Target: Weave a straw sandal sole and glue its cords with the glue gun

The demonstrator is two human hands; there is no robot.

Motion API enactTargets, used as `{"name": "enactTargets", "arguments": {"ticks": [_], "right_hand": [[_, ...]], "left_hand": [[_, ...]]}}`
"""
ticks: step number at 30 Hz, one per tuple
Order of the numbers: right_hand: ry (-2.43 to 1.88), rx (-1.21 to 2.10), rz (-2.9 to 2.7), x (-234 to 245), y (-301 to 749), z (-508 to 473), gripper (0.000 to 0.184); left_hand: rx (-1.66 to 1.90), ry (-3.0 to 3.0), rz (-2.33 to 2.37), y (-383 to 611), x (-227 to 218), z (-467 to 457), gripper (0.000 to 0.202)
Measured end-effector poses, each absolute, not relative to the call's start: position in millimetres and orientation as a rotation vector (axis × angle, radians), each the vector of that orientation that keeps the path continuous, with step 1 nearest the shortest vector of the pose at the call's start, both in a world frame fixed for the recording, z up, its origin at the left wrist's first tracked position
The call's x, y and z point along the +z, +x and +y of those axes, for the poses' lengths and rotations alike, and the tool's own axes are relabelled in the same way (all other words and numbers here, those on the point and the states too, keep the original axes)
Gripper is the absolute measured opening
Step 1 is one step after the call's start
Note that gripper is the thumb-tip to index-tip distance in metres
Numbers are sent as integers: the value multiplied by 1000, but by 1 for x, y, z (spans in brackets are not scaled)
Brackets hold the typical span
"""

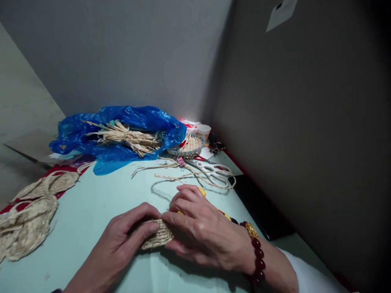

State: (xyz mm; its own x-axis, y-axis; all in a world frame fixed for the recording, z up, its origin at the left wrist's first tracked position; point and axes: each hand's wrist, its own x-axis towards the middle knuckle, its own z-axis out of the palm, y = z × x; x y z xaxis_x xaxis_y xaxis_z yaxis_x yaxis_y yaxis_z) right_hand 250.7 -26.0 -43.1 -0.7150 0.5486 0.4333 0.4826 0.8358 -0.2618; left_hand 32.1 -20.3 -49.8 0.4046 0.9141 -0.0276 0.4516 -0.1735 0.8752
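Note:
A small woven straw piece (159, 235) with ridged rows is held between my two hands, just above the pale green table. My left hand (125, 236) is closed on its left side, the thumb lying across the front face. At its right end my right hand (198, 228), with a dark red bead bracelet at the wrist, is closed with the fingers bent around the edge. Part of the piece is hidden behind the fingers. Beyond my right hand a braided straw cord (195, 175) loops over the tabletop. Something yellow shows partly behind that hand.
Woven straw sandals (30, 228) lie at the left edge. A blue plastic bag (122, 114) holds a bundle of dry straw (128, 138) at the back. White-handled scissors (214, 173), a pink clip (181, 162), a woven basket (191, 146), a paper cup (204, 130) and a black flat object (259, 207) stand rightward, near the wall.

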Motion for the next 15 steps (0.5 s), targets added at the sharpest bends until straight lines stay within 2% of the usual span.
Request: {"name": "enactTargets", "arguments": {"ticks": [7,15], "right_hand": [[-795,66,-2468,-38,253,-27,32],[-699,-23,-2448,-37,254,-27,21]], "left_hand": [[813,1802,1262,32,-52,-22,17],[959,1823,1286,35,-52,-28,13]]}}
